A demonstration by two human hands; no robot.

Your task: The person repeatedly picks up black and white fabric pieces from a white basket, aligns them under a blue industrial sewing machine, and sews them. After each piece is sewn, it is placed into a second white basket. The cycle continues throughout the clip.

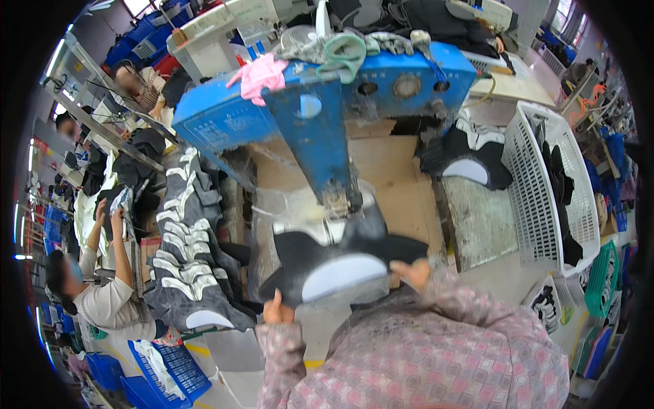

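A flat black and grey shoe upper [293, 253] with a white half-oval panel and white trim lies under the head of a blue machine. My left hand [278, 311] grips its near left edge, thumb on top. At its right edge my right hand [413, 273] pinches the material the same way. The upper's far side reaches beneath the machine's narrow blue arm [310, 136] and metal head [336, 201]. Fingers under the material are hidden.
Overlapping shoe uppers [187, 238] are stacked at left. Another upper [470, 155] lies on a metal plate [480, 225] at right, beside a white basket [545, 198] of dark pieces. Pink cloth [260, 78] and gloves hang on the machine. A co-worker [109, 300] works at far left.
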